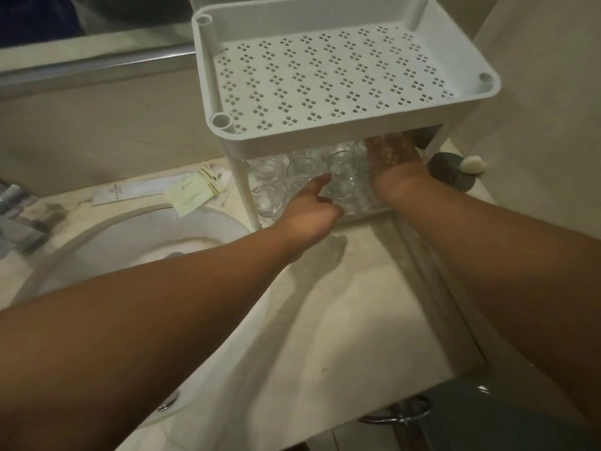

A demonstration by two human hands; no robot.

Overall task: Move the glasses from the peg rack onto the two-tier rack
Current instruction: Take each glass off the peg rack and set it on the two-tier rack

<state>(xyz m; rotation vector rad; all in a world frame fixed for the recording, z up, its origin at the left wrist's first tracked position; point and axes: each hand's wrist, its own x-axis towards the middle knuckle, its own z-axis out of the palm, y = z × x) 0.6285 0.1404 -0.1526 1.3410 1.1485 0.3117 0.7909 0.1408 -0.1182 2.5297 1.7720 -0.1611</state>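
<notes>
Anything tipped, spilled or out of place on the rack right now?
Nothing stands out. The glasses on the lower tier look upright, though dimly lit; the top tier holds nothing. Both the left hand and the right hand reach in under it.

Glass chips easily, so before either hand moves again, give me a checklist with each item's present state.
1. Top tier free for glasses: ok, nothing stands on it.
2. Glasses on the lower tier upright: cannot tell, too blurred.
3. Left hand clear of glass: not ok, its finger points at a glass.
4. Right hand grip: cannot tell, its fingers are hidden under the top tier.
5. Rack leg seated on the counter: ok.
6. Peg rack: cannot tell, out of view.
</notes>
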